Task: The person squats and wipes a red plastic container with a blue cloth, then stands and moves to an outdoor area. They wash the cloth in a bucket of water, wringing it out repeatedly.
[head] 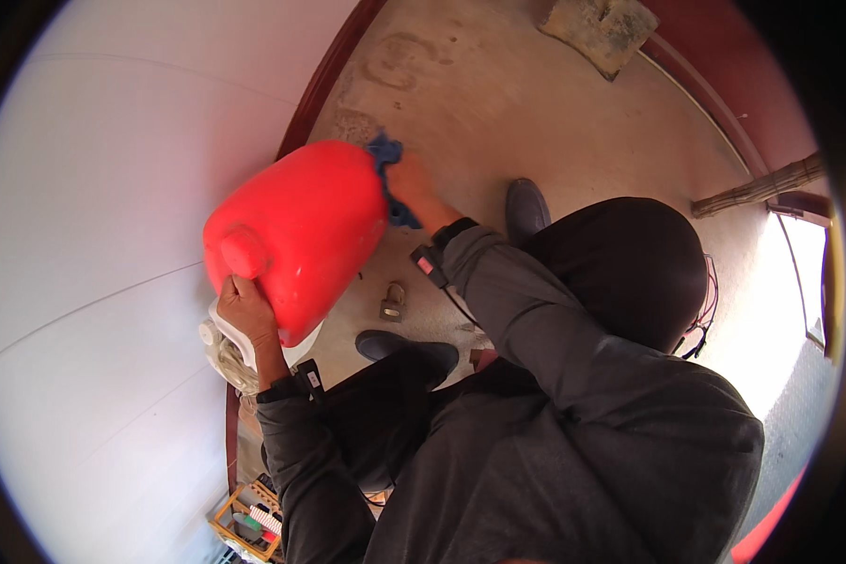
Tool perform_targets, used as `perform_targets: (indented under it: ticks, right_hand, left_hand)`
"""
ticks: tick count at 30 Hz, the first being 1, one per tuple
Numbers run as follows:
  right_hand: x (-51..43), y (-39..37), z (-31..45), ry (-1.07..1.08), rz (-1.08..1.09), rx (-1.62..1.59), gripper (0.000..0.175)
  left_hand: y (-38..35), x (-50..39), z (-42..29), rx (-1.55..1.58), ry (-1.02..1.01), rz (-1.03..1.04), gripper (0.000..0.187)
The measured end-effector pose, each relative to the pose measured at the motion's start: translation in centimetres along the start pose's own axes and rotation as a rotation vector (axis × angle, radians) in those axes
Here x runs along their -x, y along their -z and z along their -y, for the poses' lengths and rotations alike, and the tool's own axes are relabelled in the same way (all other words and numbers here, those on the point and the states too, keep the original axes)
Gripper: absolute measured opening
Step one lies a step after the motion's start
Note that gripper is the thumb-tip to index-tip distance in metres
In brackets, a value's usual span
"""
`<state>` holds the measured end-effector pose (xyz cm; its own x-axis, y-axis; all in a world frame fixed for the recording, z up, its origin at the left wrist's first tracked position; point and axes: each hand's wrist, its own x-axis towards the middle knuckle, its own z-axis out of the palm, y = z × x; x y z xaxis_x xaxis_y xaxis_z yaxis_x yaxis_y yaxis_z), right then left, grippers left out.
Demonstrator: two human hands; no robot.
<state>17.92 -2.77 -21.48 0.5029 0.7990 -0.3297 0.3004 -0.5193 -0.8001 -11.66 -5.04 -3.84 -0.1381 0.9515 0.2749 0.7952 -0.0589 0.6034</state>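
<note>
A red plastic jerrycan (317,211) with a round red screw cap (243,254) is tilted beside the pale wall. My left hand (247,307) is closed at the cap's near edge, probably on the can's handle, which the fingers hide. At the can's other end, my right hand (412,185) presses a crumpled dark blue cloth (388,158) against its base; this hand is slightly blurred. Below the can, partly covered by it and by my left hand, stands a white plastic container (233,331).
A padlock (392,309) lies on the floor between my shoes. Clear bundled material (227,361) sits by the wall, with a yellow crate (220,522) of small items farther down. A flat stained piece (599,32) lies at the top, and a wooden pole (758,187) juts in at right.
</note>
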Motion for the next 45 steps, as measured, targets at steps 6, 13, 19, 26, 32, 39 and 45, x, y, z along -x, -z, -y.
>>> perform_targets:
  ticks: [6,13,19,26,32,39,45]
  right_hand:
    - [-0.6,7.6,-2.3,-0.009,0.124,-0.085,0.037]
    - [-0.3,14.2,7.0,0.03,0.019,-0.302,0.037]
    - [4.2,15.0,10.8,-0.153,0.501,-1.567,0.033]
    - [8.2,12.1,10.7,-0.185,0.594,-1.37,0.045]
    - [9.5,11.3,10.9,0.343,0.411,-0.65,0.047]
    - [11.2,8.6,12.3,0.283,0.163,-0.506,0.041]
    - [10.8,7.2,11.3,0.288,-0.051,-0.407,0.038]
  left_hand:
    - [-0.3,-0.1,-0.7,0.03,-0.056,-0.028,0.032]
    - [0.0,0.4,-0.6,-0.079,-0.143,0.016,0.029]
    - [-0.4,1.6,-1.5,-0.101,-0.252,0.083,0.027]
    - [-0.3,1.1,-2.9,-0.155,-0.418,0.194,0.028]
    - [0.4,1.0,-3.7,-0.176,-0.536,0.25,0.019]
    - [1.0,2.2,-4.4,-0.109,-0.169,0.084,0.016]
    - [0.5,5.6,-7.2,0.094,-0.054,-0.044,0.039]
